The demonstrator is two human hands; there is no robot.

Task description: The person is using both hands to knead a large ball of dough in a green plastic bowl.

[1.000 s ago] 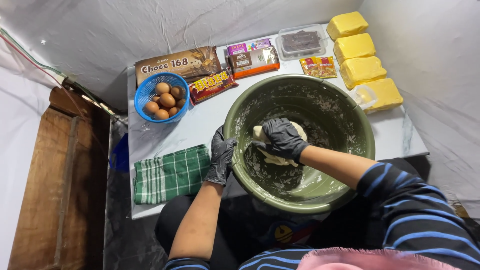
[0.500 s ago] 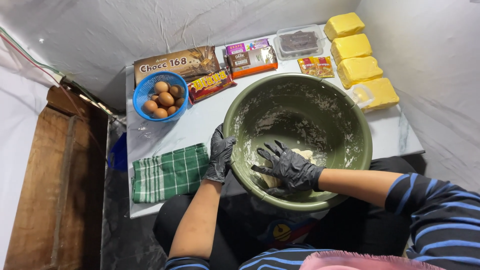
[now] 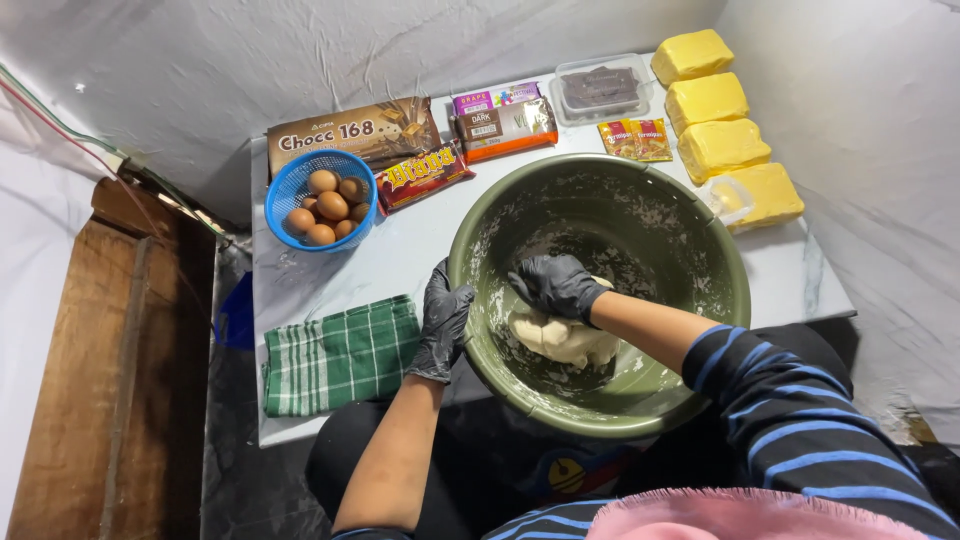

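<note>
Down inside the green bowl [image 3: 720, 290] my right hand [image 3: 556, 285] presses closed onto the dough [image 3: 562, 340]; left hand [image 3: 442, 322] clamps the rim. I'd judge: fold inward, keep the bowl steady on the worktop [image 3: 400, 255].

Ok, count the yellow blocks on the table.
4, in a row down the table's right edge: yellow blocks at the far corner, next, third, and nearest the green bowl.
</note>
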